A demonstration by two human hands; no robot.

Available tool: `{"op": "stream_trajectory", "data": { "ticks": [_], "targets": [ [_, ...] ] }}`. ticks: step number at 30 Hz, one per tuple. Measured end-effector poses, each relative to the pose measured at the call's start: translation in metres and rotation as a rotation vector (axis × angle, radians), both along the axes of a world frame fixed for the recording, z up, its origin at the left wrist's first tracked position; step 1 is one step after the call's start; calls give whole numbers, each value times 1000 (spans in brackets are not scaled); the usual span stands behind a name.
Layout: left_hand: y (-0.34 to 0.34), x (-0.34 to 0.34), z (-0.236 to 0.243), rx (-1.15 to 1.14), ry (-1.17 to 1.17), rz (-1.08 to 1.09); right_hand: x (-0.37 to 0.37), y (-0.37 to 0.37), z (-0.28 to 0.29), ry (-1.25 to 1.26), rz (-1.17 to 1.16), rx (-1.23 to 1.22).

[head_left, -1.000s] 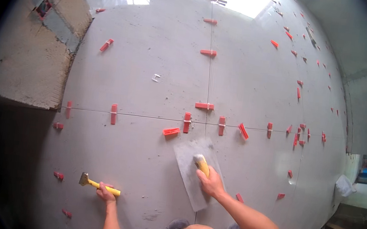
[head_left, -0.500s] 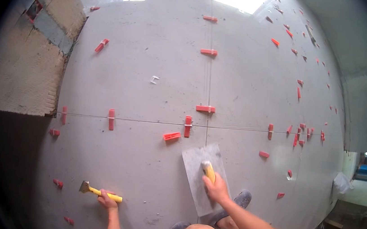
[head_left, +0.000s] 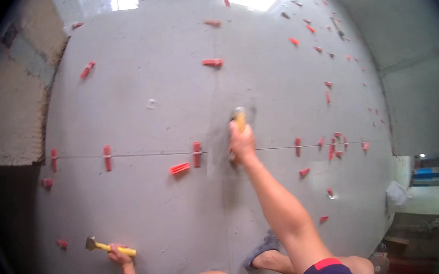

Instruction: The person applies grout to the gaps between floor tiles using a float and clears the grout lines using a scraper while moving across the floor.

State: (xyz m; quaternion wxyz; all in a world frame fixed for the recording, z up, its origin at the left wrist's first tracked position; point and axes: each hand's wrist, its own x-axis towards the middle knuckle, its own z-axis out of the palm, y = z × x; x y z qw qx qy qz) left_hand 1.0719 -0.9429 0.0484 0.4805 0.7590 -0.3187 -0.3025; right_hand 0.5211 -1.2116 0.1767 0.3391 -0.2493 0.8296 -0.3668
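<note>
My left hand (head_left: 120, 255) grips a scraper with a yellow handle and metal blade (head_left: 90, 242) near the floor at the lower left. My right hand (head_left: 241, 142) is stretched forward, closed on the yellow handle (head_left: 240, 119) of a flat trowel, whose plate is motion-blurred over a seam in the grey floor tiles (head_left: 157, 211). Just left of it stand a red levelling wedge (head_left: 197, 155) in a clip on the seam and a loose red wedge (head_left: 179, 169). My foot in a dark shoe (head_left: 261, 250) rests on the tiles behind my right arm.
Several red wedges (head_left: 107, 158) dot the seams and tiles. A rough wall block (head_left: 16, 92) stands at the left, a pale wall (head_left: 424, 95) runs along the right. A white bag (head_left: 399, 193), blue objects (head_left: 431, 173) and clutter lie at the right edge.
My right hand has swept the trowel forward and slightly left, onto the seam. My left hand still holds the scraper low. The view has shifted a little.
</note>
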Motion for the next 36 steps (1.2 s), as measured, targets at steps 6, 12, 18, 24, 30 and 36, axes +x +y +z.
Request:
{"op": "stream_trajectory", "data": {
  "ticks": [6,12,18,24,30,36],
  "targets": [
    [-7,-20,13,48,116,54,-34,151,-17,-73,206,46],
    [-13,-35,14,127,53,32,-205,197,13,-58,63,201],
    [-34,-48,39,173,15,34,-138,204,25,132,735,238],
    [-45,-67,48,179,35,7,-289,237,-33,-106,-511,134],
    [-60,-65,87,191,-19,-22,-217,271,84,-97,467,530],
    [-78,-80,121,261,-69,-86,-237,302,85,14,422,417]
  ]
}}
